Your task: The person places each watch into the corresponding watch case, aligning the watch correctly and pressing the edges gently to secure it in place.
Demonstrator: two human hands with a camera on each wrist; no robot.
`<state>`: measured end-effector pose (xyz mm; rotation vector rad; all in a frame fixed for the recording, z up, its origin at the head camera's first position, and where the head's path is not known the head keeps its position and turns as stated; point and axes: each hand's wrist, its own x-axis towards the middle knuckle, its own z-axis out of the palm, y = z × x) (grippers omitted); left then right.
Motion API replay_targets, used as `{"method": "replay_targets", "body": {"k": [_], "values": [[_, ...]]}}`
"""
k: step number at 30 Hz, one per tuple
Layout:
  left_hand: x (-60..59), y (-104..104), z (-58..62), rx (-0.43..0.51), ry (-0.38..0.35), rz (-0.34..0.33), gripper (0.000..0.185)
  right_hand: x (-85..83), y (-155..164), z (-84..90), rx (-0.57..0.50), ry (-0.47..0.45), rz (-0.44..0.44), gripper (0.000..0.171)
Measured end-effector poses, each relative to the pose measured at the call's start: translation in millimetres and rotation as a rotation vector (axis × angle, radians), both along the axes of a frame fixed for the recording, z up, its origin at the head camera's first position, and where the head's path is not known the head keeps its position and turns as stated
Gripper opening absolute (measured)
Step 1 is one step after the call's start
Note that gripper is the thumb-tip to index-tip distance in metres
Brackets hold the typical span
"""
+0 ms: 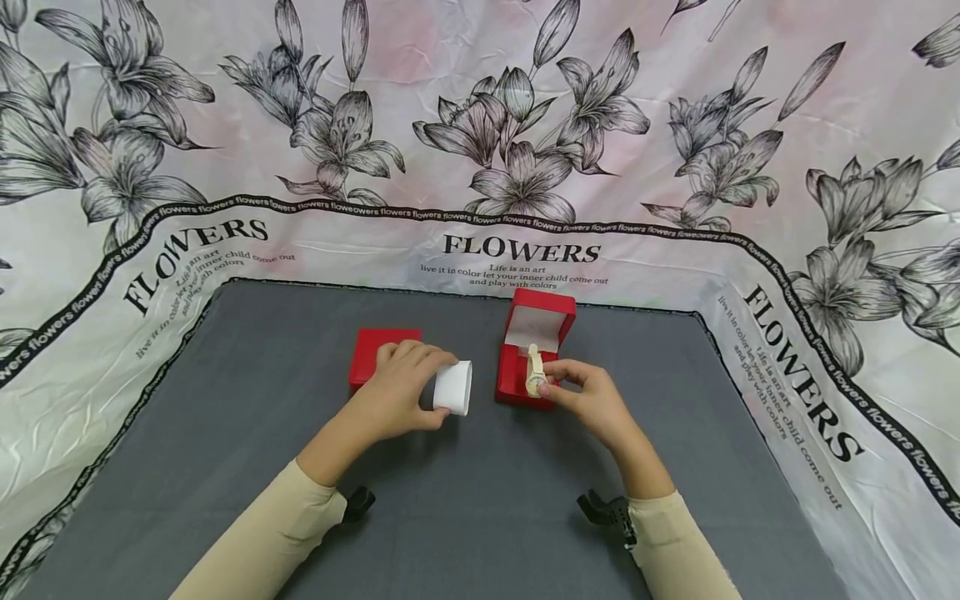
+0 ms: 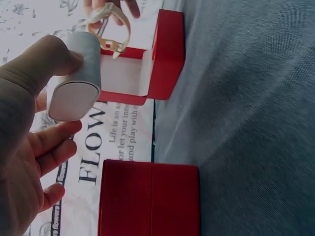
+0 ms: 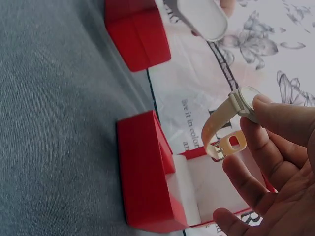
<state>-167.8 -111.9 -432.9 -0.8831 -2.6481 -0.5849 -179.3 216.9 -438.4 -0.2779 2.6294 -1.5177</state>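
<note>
The person's right hand [image 1: 592, 398] pinches a cream wristwatch [image 1: 535, 370] by its case, fingers [image 3: 275, 115] curled on it, the buckled strap hanging in a loop just above the open red watch box [image 1: 534, 348]. The left hand [image 1: 401, 383] grips a white watch pillow [image 1: 454, 387] between thumb and fingers, held above the grey counter [image 1: 225, 400], in front of a closed red box [image 1: 369, 357]. To my eye the strap loop and pillow need bringing together: I'd keep the loop round and open, turn the pillow end-on to it, and hold the watch by the case so the strap doesn't twist.
</note>
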Motion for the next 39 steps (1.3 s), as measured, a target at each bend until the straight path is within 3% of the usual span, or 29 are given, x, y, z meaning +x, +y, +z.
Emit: {"method": "replay_targets", "body": {"k": [8, 19, 30, 39], "values": [[14.3, -12.2, -4.4, 0.013, -0.01, 0.013, 0.065, 5.6, -9.8, 1.6, -0.036, 0.004, 0.019, 0.032], [24.8, -5.1, -4.9, 0.01, -0.018, 0.003, 0.066, 12.0, -17.7, 2.8, -0.047, 0.015, 0.024, 0.032], [22.7, 1.6, -11.2, 0.066, 0.021, 0.033, 0.074, 16.7, -27.5, 5.0, -0.103, 0.091, 0.044, 0.031], [22.0, 4.9, -17.8, 0.103, 0.068, 0.016, 0.074, 21.1, -38.9, 3.0, -0.145, 0.079, 0.067, 0.033]]}}
